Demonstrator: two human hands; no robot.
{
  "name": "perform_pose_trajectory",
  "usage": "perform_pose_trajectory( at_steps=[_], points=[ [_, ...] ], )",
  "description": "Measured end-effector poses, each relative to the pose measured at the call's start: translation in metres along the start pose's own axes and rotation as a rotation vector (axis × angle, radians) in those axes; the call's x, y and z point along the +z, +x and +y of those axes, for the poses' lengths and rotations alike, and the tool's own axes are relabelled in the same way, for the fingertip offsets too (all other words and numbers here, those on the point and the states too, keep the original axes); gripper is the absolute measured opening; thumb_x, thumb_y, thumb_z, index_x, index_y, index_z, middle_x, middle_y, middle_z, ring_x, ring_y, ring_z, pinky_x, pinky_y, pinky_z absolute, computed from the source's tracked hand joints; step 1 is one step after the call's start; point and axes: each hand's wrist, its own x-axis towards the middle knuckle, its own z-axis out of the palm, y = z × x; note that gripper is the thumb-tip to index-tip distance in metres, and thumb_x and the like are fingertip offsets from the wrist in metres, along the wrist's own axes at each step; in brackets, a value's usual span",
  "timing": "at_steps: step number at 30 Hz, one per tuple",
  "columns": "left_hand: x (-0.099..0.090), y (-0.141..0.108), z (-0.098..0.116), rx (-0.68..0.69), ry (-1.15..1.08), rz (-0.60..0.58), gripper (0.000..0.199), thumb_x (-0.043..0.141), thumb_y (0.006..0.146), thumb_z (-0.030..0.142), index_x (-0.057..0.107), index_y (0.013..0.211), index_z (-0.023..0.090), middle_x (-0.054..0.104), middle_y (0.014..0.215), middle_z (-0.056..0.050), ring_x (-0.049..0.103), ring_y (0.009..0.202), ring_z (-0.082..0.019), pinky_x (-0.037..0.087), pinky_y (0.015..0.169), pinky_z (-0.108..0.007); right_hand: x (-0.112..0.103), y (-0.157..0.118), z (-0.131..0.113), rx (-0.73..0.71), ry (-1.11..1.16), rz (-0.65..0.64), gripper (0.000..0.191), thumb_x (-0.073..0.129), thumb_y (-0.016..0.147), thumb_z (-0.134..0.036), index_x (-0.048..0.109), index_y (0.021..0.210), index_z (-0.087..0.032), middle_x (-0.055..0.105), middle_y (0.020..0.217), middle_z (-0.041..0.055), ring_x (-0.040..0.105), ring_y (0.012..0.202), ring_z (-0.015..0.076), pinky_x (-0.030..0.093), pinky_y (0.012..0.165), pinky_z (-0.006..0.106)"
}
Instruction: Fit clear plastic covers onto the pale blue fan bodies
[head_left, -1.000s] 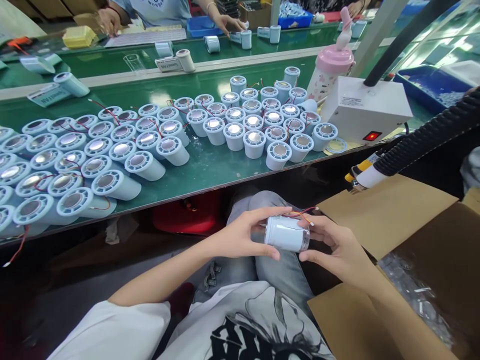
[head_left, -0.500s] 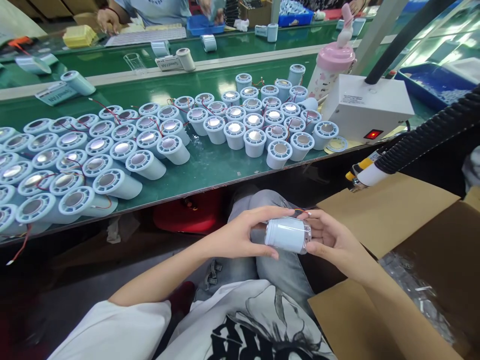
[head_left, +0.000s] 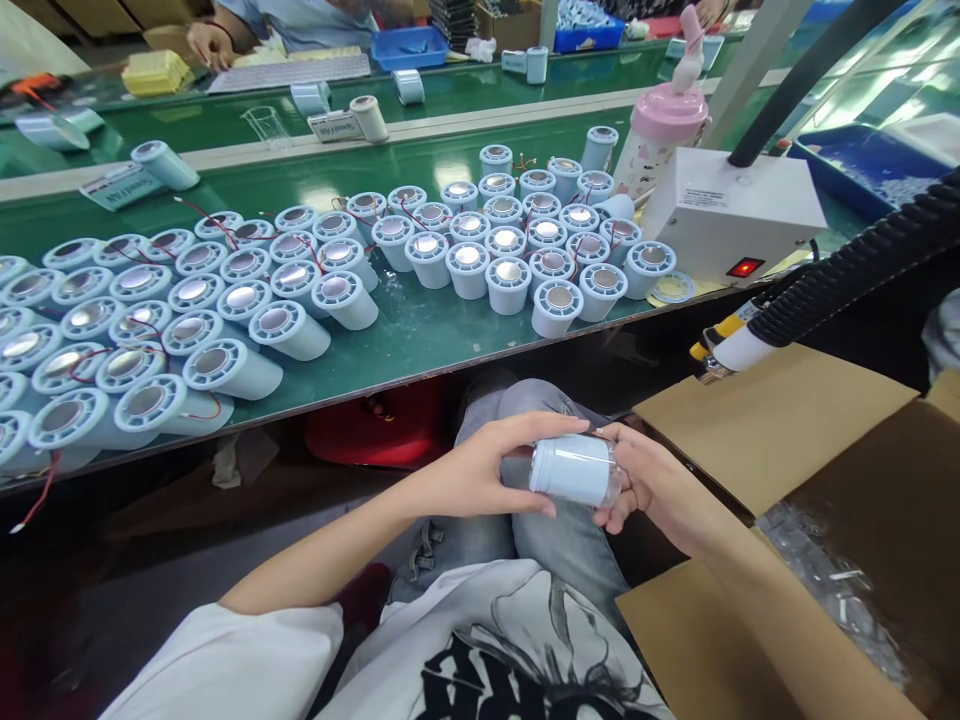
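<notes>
A light-blue cylinder [head_left: 574, 468] lies sideways above my lap, with a clear plastic sleeve [head_left: 616, 484] around it that reaches past its right end. My left hand [head_left: 495, 468] grips its left part, thumb below and fingers along the top edge. At the right end, my right hand [head_left: 656, 488] has its fingers bent around the sleeve. Part of that end is hidden behind the fingers. On the green bench [head_left: 420, 350] beyond my hands stand several rows of similar cylinders [head_left: 506, 285], with round metal discs on top and thin red wires.
To the right, an open cardboard box [head_left: 780, 420] holds clear plastic pieces [head_left: 832, 580]. Above it hang a black corrugated hose [head_left: 847, 265] and a white box with a red switch [head_left: 739, 215]. A pink bottle [head_left: 660, 135] stands behind. Across the bench a person's hand [head_left: 211, 45] shows.
My right hand has turned at the sleeve's end: its thumb has gone from the front edge to the top, and its fingers now curl underneath. My left hand and the cylinder have barely moved.
</notes>
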Motion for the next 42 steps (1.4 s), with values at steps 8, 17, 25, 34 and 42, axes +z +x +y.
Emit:
perform_pose_trajectory(
  at_steps=[8, 17, 25, 34, 42],
  points=[
    [-0.001, -0.001, -0.001, 0.016, -0.029, -0.009, 0.075, 0.081, 0.071, 0.021, 0.051, 0.139, 0.032, 0.050, 0.146, -0.007, 0.043, 0.137, -0.027, 0.042, 0.111, -0.039, 0.006, 0.005, 0.001, 0.145, 0.084, -0.051, 0.056, 0.059, 0.077, -0.073, 0.052, 0.083, -0.018, 0.066, 0.059, 0.0013, 0.059, 0.038, 0.0101, 0.044, 0.032, 0.012],
    [0.002, -0.001, -0.001, 0.027, 0.001, 0.010, 0.067, 0.079, 0.073, 0.023, 0.054, 0.134, 0.029, 0.054, 0.139, -0.010, 0.048, 0.132, -0.029, 0.051, 0.100, -0.037, 0.009, 0.008, -0.002, 0.395, 0.163, -0.099, 0.066, 0.015, 0.100, -0.059, 0.060, 0.082, -0.014, 0.062, 0.051, 0.0042, 0.053, 0.031, 0.0076, 0.033, 0.027, 0.010],
    [0.006, -0.001, 0.003, -0.149, -0.149, 0.026, 0.065, 0.077, 0.076, 0.027, 0.049, 0.135, 0.023, 0.058, 0.127, -0.010, 0.062, 0.112, -0.024, 0.056, 0.090, -0.033, 0.001, 0.004, 0.017, -0.418, -0.544, 0.330, 0.028, 0.042, 0.099, -0.040, 0.057, 0.107, -0.018, 0.070, 0.087, 0.0087, 0.069, 0.069, 0.0192, 0.058, 0.058, 0.028],
    [0.003, 0.000, 0.003, -0.204, -0.228, -0.022, 0.072, 0.077, 0.076, 0.030, 0.045, 0.140, 0.026, 0.061, 0.124, -0.010, 0.066, 0.102, -0.024, 0.056, 0.087, -0.037, -0.013, -0.003, 0.023, -0.855, -0.727, 0.016, 0.059, 0.070, 0.085, -0.012, 0.052, 0.135, -0.037, 0.051, 0.143, 0.0043, 0.050, 0.130, 0.0259, 0.050, 0.103, 0.041],
    [0.003, -0.004, -0.005, -0.254, -0.389, -0.075, 0.078, 0.074, 0.078, 0.018, 0.038, 0.146, 0.030, 0.050, 0.144, -0.010, 0.059, 0.120, -0.025, 0.049, 0.101, -0.040, -0.014, -0.009, 0.027, -0.360, -0.272, 0.005, 0.049, 0.078, 0.077, -0.021, 0.067, 0.123, -0.033, 0.058, 0.135, 0.0058, 0.069, 0.086, 0.0212, 0.060, 0.062, 0.027]
  ],
)
